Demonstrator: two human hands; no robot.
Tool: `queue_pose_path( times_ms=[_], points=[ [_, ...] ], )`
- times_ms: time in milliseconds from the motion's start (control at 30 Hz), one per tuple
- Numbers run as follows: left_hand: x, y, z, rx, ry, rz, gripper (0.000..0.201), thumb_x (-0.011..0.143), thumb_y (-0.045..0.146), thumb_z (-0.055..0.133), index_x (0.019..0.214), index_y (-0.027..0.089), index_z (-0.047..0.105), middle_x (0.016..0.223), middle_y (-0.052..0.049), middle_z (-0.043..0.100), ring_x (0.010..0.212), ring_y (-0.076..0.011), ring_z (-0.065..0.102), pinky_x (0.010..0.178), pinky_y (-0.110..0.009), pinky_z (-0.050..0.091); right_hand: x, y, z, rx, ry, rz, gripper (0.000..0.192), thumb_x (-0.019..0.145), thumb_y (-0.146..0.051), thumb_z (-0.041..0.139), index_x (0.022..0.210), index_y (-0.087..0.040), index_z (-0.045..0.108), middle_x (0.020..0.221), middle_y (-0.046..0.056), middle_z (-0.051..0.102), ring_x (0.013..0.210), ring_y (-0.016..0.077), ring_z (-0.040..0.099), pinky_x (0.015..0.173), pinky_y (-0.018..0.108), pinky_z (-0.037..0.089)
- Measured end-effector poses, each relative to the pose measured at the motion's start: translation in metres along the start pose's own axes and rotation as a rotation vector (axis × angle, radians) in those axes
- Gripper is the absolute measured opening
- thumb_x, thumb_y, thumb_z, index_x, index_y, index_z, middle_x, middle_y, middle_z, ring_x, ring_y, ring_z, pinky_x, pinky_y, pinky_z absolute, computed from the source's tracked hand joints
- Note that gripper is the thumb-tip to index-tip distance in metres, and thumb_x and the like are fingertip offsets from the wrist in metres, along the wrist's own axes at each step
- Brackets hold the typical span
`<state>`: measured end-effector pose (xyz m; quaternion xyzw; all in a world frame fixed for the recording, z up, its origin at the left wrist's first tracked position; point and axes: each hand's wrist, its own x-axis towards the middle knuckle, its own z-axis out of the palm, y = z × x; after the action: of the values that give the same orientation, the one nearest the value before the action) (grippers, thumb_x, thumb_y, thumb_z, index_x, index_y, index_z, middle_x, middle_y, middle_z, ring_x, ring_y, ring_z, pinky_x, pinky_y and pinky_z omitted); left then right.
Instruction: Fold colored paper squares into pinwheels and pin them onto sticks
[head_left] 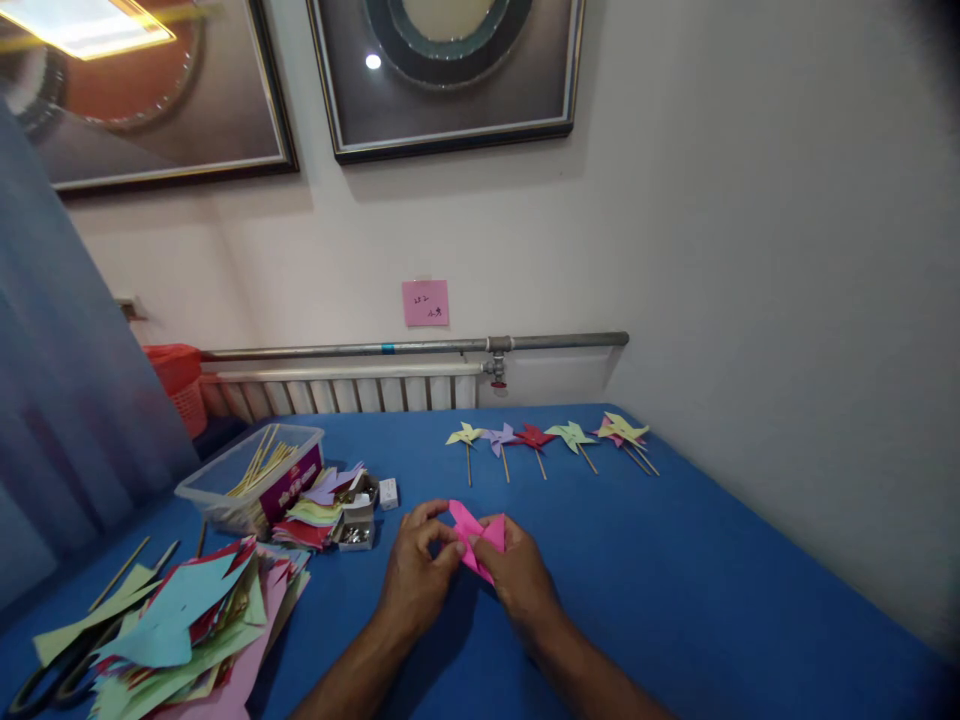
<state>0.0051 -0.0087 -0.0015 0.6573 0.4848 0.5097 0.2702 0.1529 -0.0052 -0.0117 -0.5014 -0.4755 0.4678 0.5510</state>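
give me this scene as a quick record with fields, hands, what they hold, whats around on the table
left hand: left hand pinches the folded pink paper square from its left side
right hand: right hand grips the same paper from the right
surface: blue table
finished items: row of paper pinwheels on wooden sticks at the far edge
left of hands: clear plastic box of wooden sticks, small open box of metal pins, heap of coloured paper pieces
tool: black-handled scissors, partly under the heap
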Motion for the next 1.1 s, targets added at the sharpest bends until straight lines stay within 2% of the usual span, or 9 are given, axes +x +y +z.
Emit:
queue_pose_path(
  times_ms=[233,467,633,800,1000,1100],
  points=[
    [0.0,0.001,0.002,-0.033,0.023,-0.033,0.01,0.072,0.017,0.065,0.062,0.02,0.065,0.12,-0.011,0.069,0.12,-0.0285,0.061,0.106,-0.046,0.042,0.0,0.0,0.001,0.048,-0.054,0.006,0.021,0.068,-0.035,0.071,0.083,-0.021,0.064,0.065,-0.003,0.062,0.057,0.0149,0.053,0.054,0.026,0.041],
    [-0.001,0.008,0.001,-0.024,0.018,0.019,0.011,0.076,0.021,0.06,0.064,0.02,0.061,0.103,-0.007,0.072,0.1,-0.0223,0.067,0.091,-0.037,0.048,-0.004,-0.003,0.002,0.129,-0.084,-0.002,0.021,0.07,-0.034,0.07,0.083,-0.019,0.065,0.066,-0.003,0.062,0.059,0.014,0.052,0.056,0.025,0.041],
    [-0.001,0.01,0.0,-0.012,0.021,0.015,0.013,0.078,0.022,0.061,0.064,0.02,0.06,0.099,-0.006,0.072,0.096,-0.0211,0.067,0.087,-0.034,0.048,-0.002,-0.004,0.002,0.143,-0.106,0.008,0.027,0.066,-0.034,0.077,0.086,-0.019,0.066,0.07,-0.002,0.065,0.061,0.0147,0.054,0.058,0.026,0.044],
    [-0.001,0.009,0.001,-0.008,0.011,0.029,0.014,0.077,0.021,0.062,0.064,0.02,0.058,0.086,-0.004,0.068,0.084,-0.0194,0.064,0.079,-0.031,0.047,-0.001,-0.006,0.001,0.097,-0.09,0.008,0.022,0.066,-0.031,0.074,0.083,-0.019,0.066,0.068,-0.001,0.065,0.06,0.0154,0.055,0.058,0.026,0.044],
    [0.0,0.007,0.0,0.049,0.022,0.011,0.016,0.077,0.019,0.059,0.062,0.02,0.054,0.074,-0.001,0.061,0.073,-0.0163,0.058,0.071,-0.028,0.042,-0.001,-0.001,0.004,0.26,-0.202,0.006,0.027,0.065,-0.029,0.073,0.088,-0.019,0.066,0.075,0.0,0.067,0.066,0.0166,0.059,0.064,0.027,0.046],
    [0.001,0.006,0.0,0.061,0.006,-0.004,0.017,0.077,0.018,0.059,0.062,0.019,0.053,0.07,0.0,0.058,0.07,-0.0152,0.055,0.069,-0.027,0.04,0.004,0.005,0.003,0.174,-0.169,-0.012,0.027,0.062,-0.03,0.074,0.085,-0.018,0.065,0.073,0.0,0.067,0.067,0.0176,0.059,0.065,0.028,0.047]
  ],
)
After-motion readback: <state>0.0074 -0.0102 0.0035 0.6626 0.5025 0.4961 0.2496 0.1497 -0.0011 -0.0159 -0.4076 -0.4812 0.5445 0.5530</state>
